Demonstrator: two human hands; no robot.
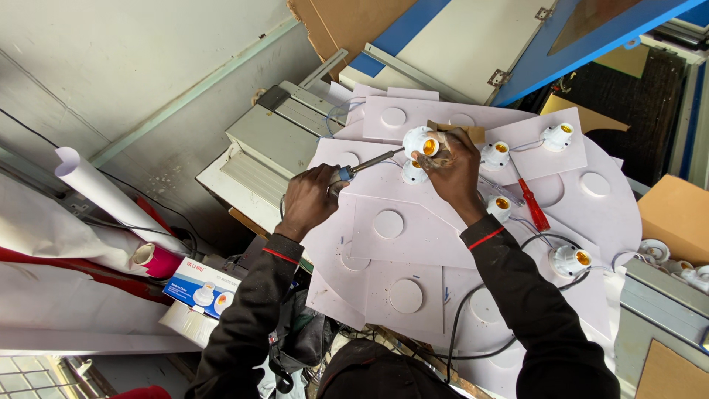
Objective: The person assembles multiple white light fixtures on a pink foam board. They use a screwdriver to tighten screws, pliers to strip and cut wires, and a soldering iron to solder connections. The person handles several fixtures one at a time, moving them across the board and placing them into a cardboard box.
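Left hand (309, 198) in closed grip round a screwdriver (367, 163), tip at a white lamp socket (419, 142). Right hand (452, 168) clamps that socket above white panels (388, 222) on the bench. More sockets crowd right; panel edge open left.

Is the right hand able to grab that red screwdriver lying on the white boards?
Probably not right now: the right hand is holding a white socket. The red screwdriver lies close by, uncovered.

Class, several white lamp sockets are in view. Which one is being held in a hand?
The socket in the right hand, raised near the tool tip; the others rest on the boards.
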